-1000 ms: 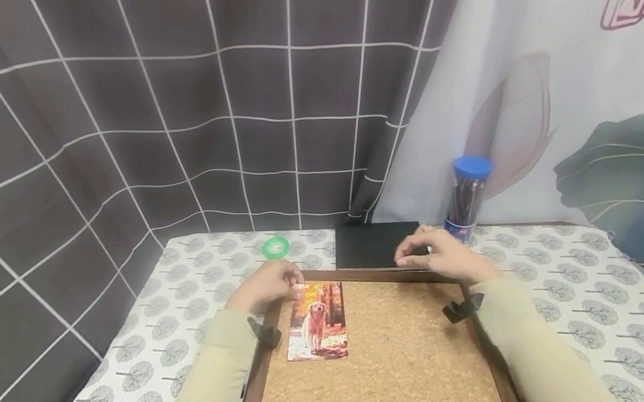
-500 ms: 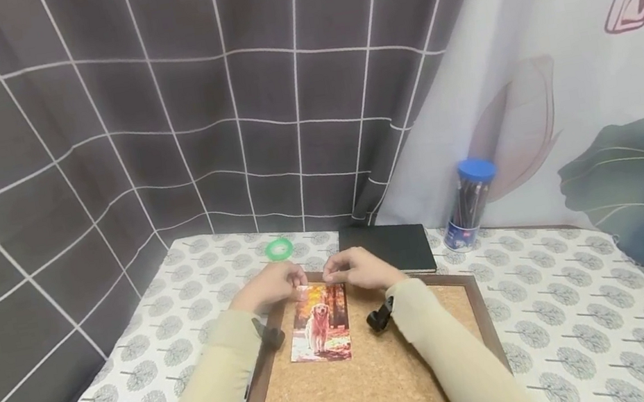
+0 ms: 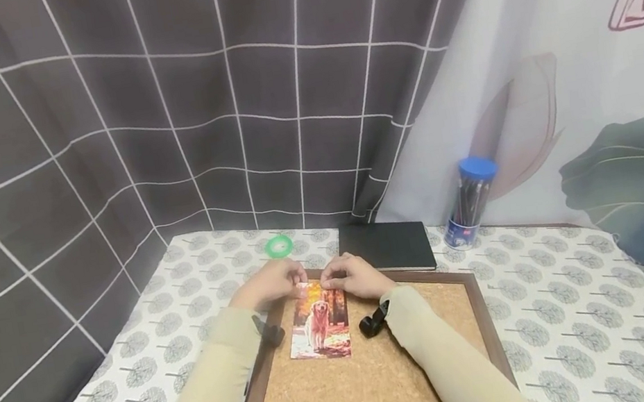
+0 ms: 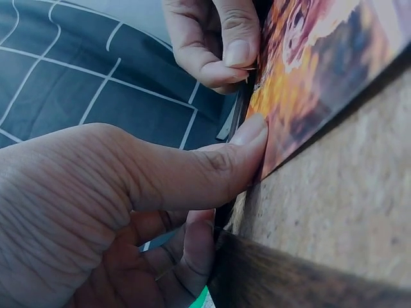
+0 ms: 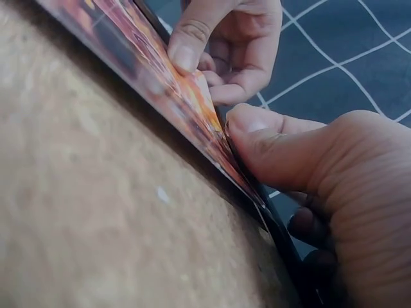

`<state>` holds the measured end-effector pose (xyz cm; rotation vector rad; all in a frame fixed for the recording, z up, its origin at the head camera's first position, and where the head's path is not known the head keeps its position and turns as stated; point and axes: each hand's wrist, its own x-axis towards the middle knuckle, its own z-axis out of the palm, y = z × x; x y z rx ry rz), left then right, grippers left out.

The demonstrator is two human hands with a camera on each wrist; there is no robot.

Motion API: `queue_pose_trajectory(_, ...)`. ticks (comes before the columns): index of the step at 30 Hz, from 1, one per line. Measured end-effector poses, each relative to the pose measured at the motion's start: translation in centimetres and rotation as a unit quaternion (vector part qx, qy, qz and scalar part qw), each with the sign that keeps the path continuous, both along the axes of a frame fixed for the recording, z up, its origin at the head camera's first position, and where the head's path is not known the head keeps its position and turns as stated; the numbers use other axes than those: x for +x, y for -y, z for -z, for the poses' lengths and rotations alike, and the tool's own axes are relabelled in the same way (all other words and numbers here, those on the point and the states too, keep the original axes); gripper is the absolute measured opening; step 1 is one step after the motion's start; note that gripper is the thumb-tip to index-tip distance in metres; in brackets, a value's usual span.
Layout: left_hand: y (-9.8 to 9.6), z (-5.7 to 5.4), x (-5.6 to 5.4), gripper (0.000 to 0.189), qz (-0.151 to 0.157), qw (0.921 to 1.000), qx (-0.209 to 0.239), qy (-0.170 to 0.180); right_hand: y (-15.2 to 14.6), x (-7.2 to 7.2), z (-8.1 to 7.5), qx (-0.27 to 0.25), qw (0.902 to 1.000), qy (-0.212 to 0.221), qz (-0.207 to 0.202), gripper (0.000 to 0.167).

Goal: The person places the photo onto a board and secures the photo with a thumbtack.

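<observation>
A photo of a golden dog [image 3: 319,328] lies over the left part of a wood-framed corkboard [image 3: 328,397]. My left hand [image 3: 272,283] pinches the photo's top left corner; in the left wrist view the thumb [image 4: 237,154] lies on the print. At the photo's top right, my right hand [image 3: 356,276] holds thumb and forefinger together. Between those fingertips, in the left wrist view, shows a small thin pin-like thing [image 4: 250,68], mostly hidden. In the right wrist view, the right thumb [image 5: 263,141] is right at the photo's upper edge [image 5: 205,96], which bows up toward the left thumb.
Behind the board lies a black flat book [image 3: 389,246]. A green ring-shaped roll [image 3: 279,246] sits at the back left. A clear jar with a blue lid [image 3: 470,198], full of pens, stands at the back right. A tree-print cloth [image 3: 544,327] covers the table.
My right hand has come from the board's upper right corner leftward to the photo's top right, then shifted slightly further left. My left hand has stayed at the photo's corner.
</observation>
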<state>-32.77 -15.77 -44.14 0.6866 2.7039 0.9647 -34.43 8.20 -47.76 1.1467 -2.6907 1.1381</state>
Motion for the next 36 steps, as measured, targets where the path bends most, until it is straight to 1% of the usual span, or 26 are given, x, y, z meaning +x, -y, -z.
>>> queue_pose_trajectory(6,0.0,-0.2,0.0,0.019,-0.001,0.9999,-0.003,0.011,0.1,0.0,0.0,0.027,0.9994,0.016,0.016,0.006)
queue_pose_trajectory(11,-0.2,-0.2,0.1,0.018,0.0,0.9999,-0.002,0.011,0.2,0.0,0.1,0.032,0.9991,0.008,0.028,0.006)
queue_pose_trajectory(19,-0.3,-0.2,0.2,0.019,-0.001,1.0,0.001,0.009,0.7,0.1,-0.4,0.051,0.998,0.005,0.037,0.004)
queue_pose_trajectory(22,-0.3,-0.3,0.2,0.019,-0.003,1.0,0.002,0.007,0.9,0.0,-0.5,0.051,0.9978,0.013,0.041,0.004)
queue_pose_trajectory(24,-0.3,-0.3,0.3,0.018,-0.003,1.0,0.002,0.004,1.0,0.0,-0.5,0.045,0.9977,0.027,0.043,0.004)
queue_pose_trajectory(29,-0.3,-0.3,0.5,0.018,-0.002,0.9999,0.007,0.013,1.2,0.1,-0.7,0.046,0.9963,0.057,0.046,0.004)
queue_pose_trajectory(36,-0.3,-0.3,0.6,0.019,-0.006,0.9999,0.007,0.008,1.3,0.1,-1.1,0.042,0.9954,0.068,0.053,0.004)
